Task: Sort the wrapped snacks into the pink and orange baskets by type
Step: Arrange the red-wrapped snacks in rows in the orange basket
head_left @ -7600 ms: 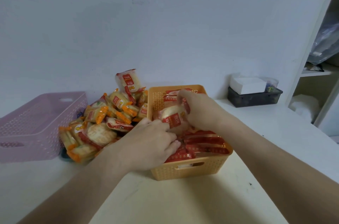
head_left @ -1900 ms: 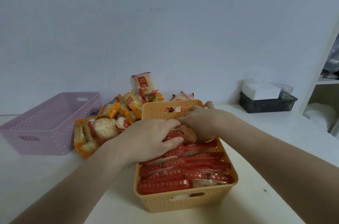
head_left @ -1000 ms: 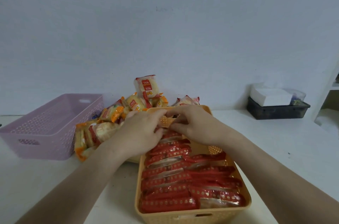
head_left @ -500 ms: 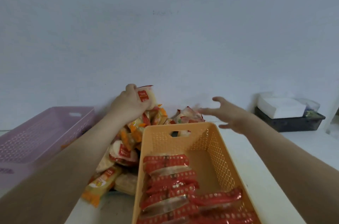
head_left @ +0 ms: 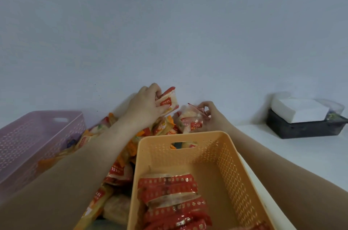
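Note:
The orange basket (head_left: 235,169) stands in front of me with several red-wrapped snacks (head_left: 169,188) lined up in its near half. Behind it and to its left lies a pile of red- and orange-wrapped snacks (head_left: 120,171). My left hand (head_left: 145,109) grips a red-labelled snack pack (head_left: 168,100) lifted above the pile by the wall. My right hand (head_left: 211,114) pinches the top of another red-labelled pack (head_left: 190,120) just behind the basket's far rim. The pink basket (head_left: 28,145) sits at the left; I see nothing in it.
A dark tray (head_left: 305,128) with a white box (head_left: 299,109) on it stands at the right against the wall. The white tabletop (head_left: 301,154) stretches to the right of the orange basket. The wall runs close behind the pile.
My right hand has come down from open in the air onto the pack behind the basket and pinched it. My left hand has lifted its pack slightly. The view has moved closer.

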{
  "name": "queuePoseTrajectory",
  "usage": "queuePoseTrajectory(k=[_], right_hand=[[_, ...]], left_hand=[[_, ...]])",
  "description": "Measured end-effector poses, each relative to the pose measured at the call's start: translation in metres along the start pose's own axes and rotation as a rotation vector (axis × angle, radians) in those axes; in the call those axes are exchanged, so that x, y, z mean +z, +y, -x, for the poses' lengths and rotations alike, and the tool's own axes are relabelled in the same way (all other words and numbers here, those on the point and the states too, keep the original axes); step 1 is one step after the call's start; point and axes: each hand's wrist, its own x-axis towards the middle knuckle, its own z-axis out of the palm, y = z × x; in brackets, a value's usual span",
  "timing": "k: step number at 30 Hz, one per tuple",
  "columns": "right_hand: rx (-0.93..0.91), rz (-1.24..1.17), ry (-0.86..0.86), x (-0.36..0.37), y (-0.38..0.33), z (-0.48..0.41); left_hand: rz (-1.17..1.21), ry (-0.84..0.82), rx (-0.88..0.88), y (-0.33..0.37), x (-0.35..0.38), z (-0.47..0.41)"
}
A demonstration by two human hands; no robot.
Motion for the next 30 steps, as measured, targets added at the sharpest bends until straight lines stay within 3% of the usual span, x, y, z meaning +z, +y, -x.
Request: queuePoseTrajectory(k=[3,6,8,11,15,17,19,22,24,25,28,30], right_hand=[[-0.078,-0.102,0.122,-0.005,-0.023,0.009],[-0.132,-0.388,0.361,-0.025,-0.054,0.025],[-0.148,-0.409,0.352,-0.039,-0.077,0.045],[-0.166,-0.086,0.157,-0.052,-0.104,0.082],[-0.15,0.579,-0.141,-0.046,-0.121,0.132],[-0.081,0.688,-0.338,-0.043,-0.125,0.148],[-0.069,0.478,-0.43,-0.047,-0.133,0.157],[-0.069,-0.022,-0.122,-0.064,-0.136,0.145],[0.016,-0.163,0.083,-0.071,-0.123,0.12],[0.067,-0.13,0.095,-0.07,-0.113,0.108],[0.245,0.057,-0.147,-0.055,-0.077,0.073],[0.379,0.044,-0.326,-0.044,-0.053,0.056]], left_hand=[[0.164,-0.074,-0.004,0.017,-0.007,0.009],[0.343,0.058,0.011,0.031,-0.031,0.024],[0.385,0.113,0.046,0.04,-0.053,0.043],[0.328,0.02,0.094,0.044,-0.074,0.075],[0.296,-0.365,0.122,0.057,-0.083,0.12],[0.202,-0.412,0.134,0.063,-0.08,0.129],[0.171,-0.261,0.127,0.066,-0.077,0.126],[0.138,-0.163,0.058,0.062,-0.074,0.095],[0.034,-0.277,0.061,0.054,-0.067,0.066],[-0.009,-0.361,0.064,0.051,-0.062,0.052],[-0.066,-0.66,0.079,0.042,-0.039,0.018],[-0.138,-0.876,0.116,0.039,-0.021,0.005]])
